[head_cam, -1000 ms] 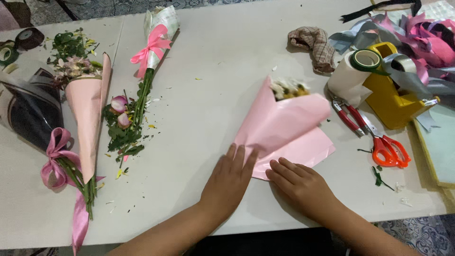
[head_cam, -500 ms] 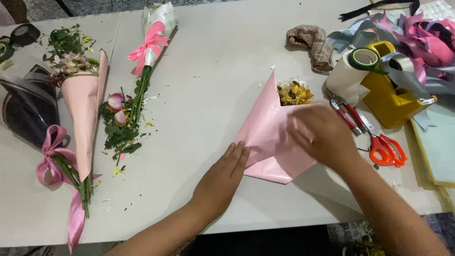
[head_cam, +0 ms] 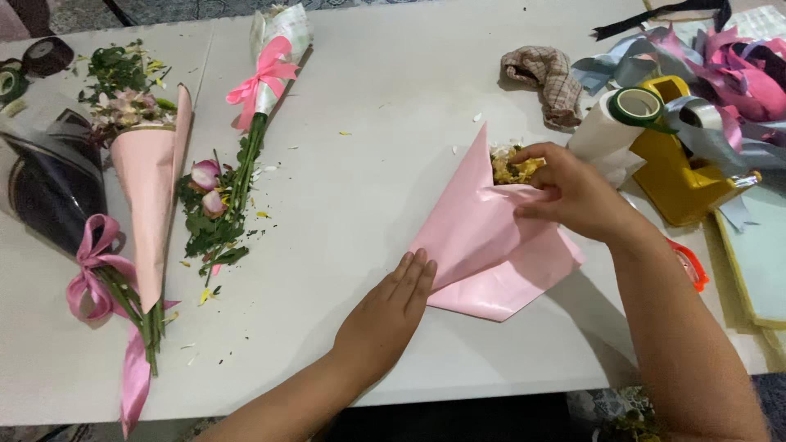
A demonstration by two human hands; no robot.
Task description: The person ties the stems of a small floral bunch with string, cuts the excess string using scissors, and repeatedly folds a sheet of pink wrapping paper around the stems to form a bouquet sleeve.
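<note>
A sheet of pink wrapping paper [head_cam: 483,245] lies folded on the white table [head_cam: 368,123], wrapped around yellow flowers [head_cam: 512,168] that show at its top. My left hand [head_cam: 389,315] rests flat with its fingertips on the paper's lower left edge. Up at the flowers, my right hand [head_cam: 573,192] pinches the paper's upper fold between fingers and thumb.
On the left lie a pink-wrapped bouquet [head_cam: 147,188] with a pink ribbon, loose rose stems [head_cam: 217,213] and a wrapped stem with a pink bow [head_cam: 270,69]. At the right stand a yellow tape dispenser [head_cam: 675,168], a white roll, ribbons [head_cam: 729,65], a cloth [head_cam: 544,78] and orange-handled scissors [head_cam: 692,266].
My right hand has moved from the paper's lower edge up to the flowers and taken hold of the top fold. My left hand stayed at the lower left edge.
</note>
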